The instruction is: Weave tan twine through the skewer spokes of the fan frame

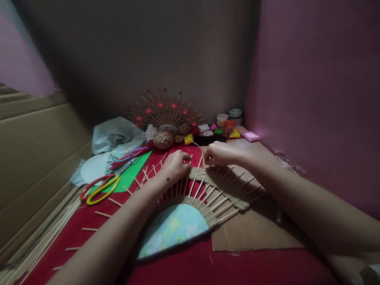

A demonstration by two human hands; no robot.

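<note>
A half-round woven fan (219, 182) lies before me, with thin wooden sticks spreading from a light blue flowered cloth centre (178, 227). Tan twine is woven in one band round the centre and in a second band further out, on the right side. My left hand (177, 163) is closed, its fingertips pinching at the fan by the outer band's upper end. Just right of it, my right hand (219, 153) is closed in a pinch above the same band. A thin strand of twine (198, 145) runs toward its fingers; the fingertips are partly hidden.
Scissors (103, 189) with red and yellow handles lie left on green paper (135, 174). Behind are a twine ball (163, 140), coloured packets (235, 133) and a finished flowered fan (166, 109). Cardboard (255, 233) lies under the fan's right side; loose sticks (50, 237) lie left.
</note>
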